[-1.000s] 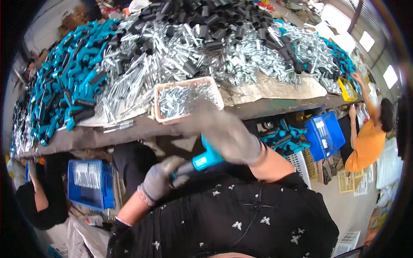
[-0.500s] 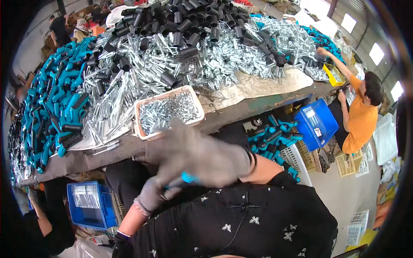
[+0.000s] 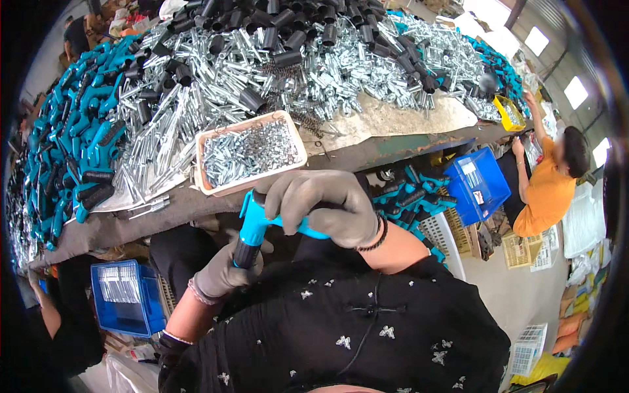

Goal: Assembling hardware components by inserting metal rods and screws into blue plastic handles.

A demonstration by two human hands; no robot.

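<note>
Both my gloved hands hold one teal, pistol-shaped plastic housing point(image 3: 255, 226) with a black lower end, in front of my body just below the table edge. My left hand point(image 3: 219, 272) is closed around the black end from below, its fingers partly hidden behind it. Over the top and the teal side arm, my right hand point(image 3: 327, 203) is closed, thumb underneath. Whether it also pinches a small part cannot be made out. Just beyond my hands, a pale plastic tray point(image 3: 298, 134) full of small metal pins and springs sits at the table's edge.
Across the table lie heaps of teal housings point(image 3: 82, 124), silver metal rods point(image 3: 216, 85) and black tubes point(image 3: 282, 33). A blue bin point(image 3: 128, 324) stands low at left. Another blue crate point(image 3: 501, 177) is at right, beside a person in an orange shirt point(image 3: 550, 190). Another person's arm point(image 3: 49, 311) shows at far left.
My right hand, blurred over the housing before, has moved up and right and now holds its top. The housing, mostly covered earlier, stands upright in plain view. At right, the other person's arm has shifted.
</note>
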